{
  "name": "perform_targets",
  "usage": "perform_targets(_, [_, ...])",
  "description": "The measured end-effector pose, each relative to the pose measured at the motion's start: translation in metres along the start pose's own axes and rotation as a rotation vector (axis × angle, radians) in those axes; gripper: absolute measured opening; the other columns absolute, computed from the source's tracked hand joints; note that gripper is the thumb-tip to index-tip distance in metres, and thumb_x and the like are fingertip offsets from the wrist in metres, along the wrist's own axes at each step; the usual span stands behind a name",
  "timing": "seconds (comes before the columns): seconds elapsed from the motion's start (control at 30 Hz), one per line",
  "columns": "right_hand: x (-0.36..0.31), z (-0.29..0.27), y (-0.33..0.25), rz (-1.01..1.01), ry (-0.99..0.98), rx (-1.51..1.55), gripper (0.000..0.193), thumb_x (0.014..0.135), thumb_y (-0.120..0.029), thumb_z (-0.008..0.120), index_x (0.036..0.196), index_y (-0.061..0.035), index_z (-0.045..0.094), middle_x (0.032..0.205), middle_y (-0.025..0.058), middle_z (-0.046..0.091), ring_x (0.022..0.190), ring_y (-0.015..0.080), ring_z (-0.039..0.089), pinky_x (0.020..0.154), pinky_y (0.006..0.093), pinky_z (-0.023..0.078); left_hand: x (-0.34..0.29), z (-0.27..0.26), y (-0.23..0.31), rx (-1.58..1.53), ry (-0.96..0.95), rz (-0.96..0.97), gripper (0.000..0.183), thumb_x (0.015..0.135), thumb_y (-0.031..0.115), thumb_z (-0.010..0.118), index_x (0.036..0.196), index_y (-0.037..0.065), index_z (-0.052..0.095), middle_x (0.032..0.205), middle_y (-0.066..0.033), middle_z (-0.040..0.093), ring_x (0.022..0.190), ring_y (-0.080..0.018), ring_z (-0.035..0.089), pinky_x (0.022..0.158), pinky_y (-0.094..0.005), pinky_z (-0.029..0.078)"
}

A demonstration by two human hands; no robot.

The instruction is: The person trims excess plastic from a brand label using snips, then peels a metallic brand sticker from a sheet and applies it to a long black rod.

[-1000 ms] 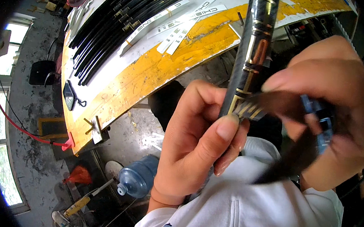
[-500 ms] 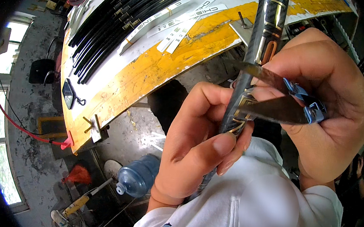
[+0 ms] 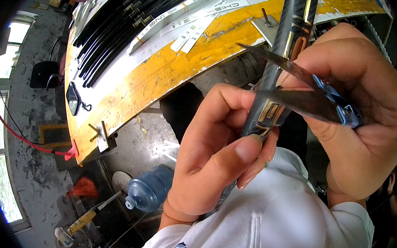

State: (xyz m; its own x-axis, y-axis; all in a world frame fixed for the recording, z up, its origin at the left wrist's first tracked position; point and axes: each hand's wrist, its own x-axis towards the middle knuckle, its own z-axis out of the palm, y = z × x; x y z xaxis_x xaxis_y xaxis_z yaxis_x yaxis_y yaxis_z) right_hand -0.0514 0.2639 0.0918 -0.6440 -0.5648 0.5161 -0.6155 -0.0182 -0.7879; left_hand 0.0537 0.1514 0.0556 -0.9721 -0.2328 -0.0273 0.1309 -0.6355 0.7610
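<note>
My left hand (image 3: 214, 154) grips a dark carbon-look rod (image 3: 284, 60) with gold markings, thumb and fingers pinching its lower part close to my chest. The rod runs up and away toward the bench. My right hand (image 3: 364, 119) holds small blue-handled scissors (image 3: 305, 91), their two metal blades apart on either side of the rod just above my left fingers.
A yellow and white workbench (image 3: 165, 69) curves across the top, with a bundle of black rods (image 3: 122, 23) and white label strips (image 3: 193, 24) on it. A small black device (image 3: 72, 99) lies near its edge. A blue water bottle (image 3: 148, 190), red cable and tools lie on the floor below.
The scissors went from blurred motion near the rod to steady, blades apart around it. The rod shifted slightly right and my left hand slid lower along it.
</note>
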Motion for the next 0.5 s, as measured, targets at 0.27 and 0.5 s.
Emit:
perform_targets(0.27, [-0.001,-0.008,-0.008,-0.027,-0.04,0.003,0.016,0.067,0.001,0.064,0.081,0.0024,0.057,0.075,0.009,0.056,0.066,0.0124,0.05,0.06,0.021,0.039,0.0,0.001,0.005,-0.054,-0.043,-0.067,0.034,0.081,0.007,0.051,0.111,-0.001,0.038,0.08,-0.0125,0.054,0.051,-0.0055,0.039,0.046,-0.0175,0.03])
perform_targets(0.5, [-0.003,0.003,-0.005,-0.006,0.017,-0.024,0.017,0.067,0.006,0.063,0.084,0.0033,0.057,0.077,0.0081,0.056,0.07,0.0123,0.052,0.065,0.021,0.041,-0.001,0.006,0.001,0.097,0.096,0.008,0.046,0.075,0.019,0.051,0.111,-0.009,0.042,0.069,-0.0186,0.05,0.04,-0.0121,0.039,0.035,-0.0204,0.031])
